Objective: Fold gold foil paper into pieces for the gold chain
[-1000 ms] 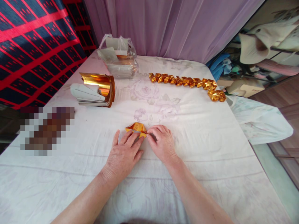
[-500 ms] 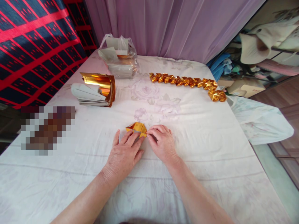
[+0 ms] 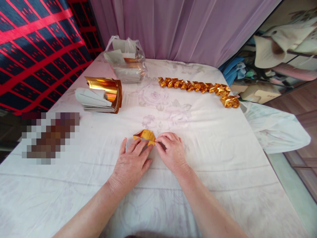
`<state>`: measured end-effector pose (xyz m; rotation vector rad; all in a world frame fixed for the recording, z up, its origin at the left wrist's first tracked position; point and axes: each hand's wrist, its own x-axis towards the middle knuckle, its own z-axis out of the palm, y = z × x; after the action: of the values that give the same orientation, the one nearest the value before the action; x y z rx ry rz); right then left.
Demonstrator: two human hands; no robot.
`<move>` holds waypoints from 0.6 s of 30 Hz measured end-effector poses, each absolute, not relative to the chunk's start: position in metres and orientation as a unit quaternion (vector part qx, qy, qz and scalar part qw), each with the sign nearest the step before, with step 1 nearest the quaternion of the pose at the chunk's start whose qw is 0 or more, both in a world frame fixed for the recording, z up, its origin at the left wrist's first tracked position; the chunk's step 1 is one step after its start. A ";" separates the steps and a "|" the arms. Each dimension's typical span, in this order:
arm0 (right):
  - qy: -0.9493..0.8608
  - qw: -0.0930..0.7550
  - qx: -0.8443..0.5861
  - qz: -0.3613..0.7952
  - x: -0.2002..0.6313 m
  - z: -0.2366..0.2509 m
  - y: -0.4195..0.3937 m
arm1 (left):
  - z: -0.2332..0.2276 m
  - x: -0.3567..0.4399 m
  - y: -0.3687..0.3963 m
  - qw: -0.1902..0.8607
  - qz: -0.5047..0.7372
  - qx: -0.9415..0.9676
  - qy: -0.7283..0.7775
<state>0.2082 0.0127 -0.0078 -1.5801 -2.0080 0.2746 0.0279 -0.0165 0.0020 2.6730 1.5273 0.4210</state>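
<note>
Little has shifted since the earlier frames: both hands stay on the gold paper (image 3: 145,136), and only the right fingertips have crept a touch along its right corner. From the left, a stack of sheets (image 3: 100,96) with a curled gold top leaf sits on the white cloth (image 3: 223,158), a plastic bag (image 3: 126,61) of more sheets lies behind it, and a row of folded gold pieces (image 3: 198,87) runs along the far right side. The half-folded gold paper lies mid-cloth, just ahead of both hands. I judge the main risk to be the crease going crooked or springing open: foil paper is slick, the cloth beneath is soft, and uneven pressure from either side could let the piece slide or the corner tear. The left hand (image 3: 131,162) lies flat, fingers spread and only loosely apart, their tips pressing the paper's near edge. The right hand (image 3: 172,150) is curled, thumb and forefinger nipped narrow on the paper's right corner.
</note>
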 end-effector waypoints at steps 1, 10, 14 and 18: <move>-0.748 0.280 -0.592 0.103 0.208 -0.008 0.013 | 0.002 0.028 -0.016 0.017 0.136 0.860 0.491; -0.750 0.274 -0.591 0.112 0.209 -0.007 0.013 | 0.001 0.027 -0.017 0.016 0.144 0.859 0.492; -0.751 0.270 -0.592 0.114 0.209 -0.007 0.013 | 0.002 0.027 -0.016 0.020 0.142 0.861 0.488; -0.750 0.270 -0.594 0.112 0.208 -0.006 0.012 | 0.003 0.027 -0.016 0.024 0.146 0.859 0.490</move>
<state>0.2079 0.0124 -0.0057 -1.6009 -2.0211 0.3013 0.0273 -0.0160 0.0034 2.6583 1.5158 0.4517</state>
